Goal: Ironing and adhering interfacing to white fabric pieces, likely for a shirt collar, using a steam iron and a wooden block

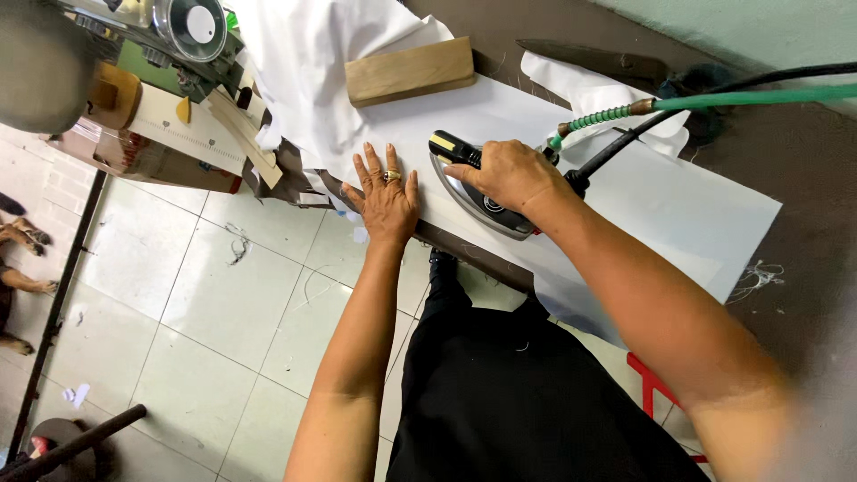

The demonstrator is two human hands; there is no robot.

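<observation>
Pressing white fabric with a steam iron
Right hand (505,172) grips the iron (478,192); left hand (386,195) lies flat, fingers spread, on the white fabric (625,192) just beside the iron

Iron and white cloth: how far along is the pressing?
The white cloth right of the iron lies flat. In hand: the right hand grips the iron and the left hand presses the cloth down. Left: the bunched cloth beyond the wooden block.
</observation>
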